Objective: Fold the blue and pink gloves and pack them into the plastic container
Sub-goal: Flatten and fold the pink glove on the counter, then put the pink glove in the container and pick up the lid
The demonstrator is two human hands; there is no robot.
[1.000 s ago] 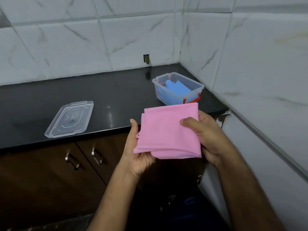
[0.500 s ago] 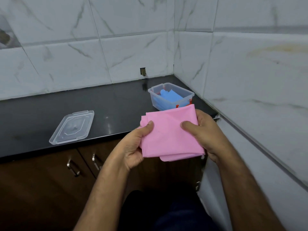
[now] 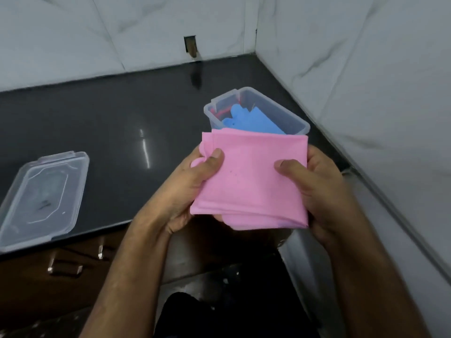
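Fingers of both hands pinch the folded pink glove (image 3: 251, 176) between thumb on top and the remaining fingers underneath. On the left hand (image 3: 192, 189) the thumb presses the glove's left edge, where the material bunches a little; on the right hand (image 3: 319, 191) the thumb lies flat on the right half. The glove is held in the air as a flat, layered rectangle, in front of the dark surface (image 3: 122, 123) and partly covering the near end of the clear plastic container (image 3: 275, 106). That container stands in the corner by the tiled walls (image 3: 366, 69), with the blue glove (image 3: 246, 120) lying inside it. Its clear lid (image 3: 41, 198) lies flat on the surface, well apart to the left, near the front edge above the brown cupboard doors (image 3: 66, 276).
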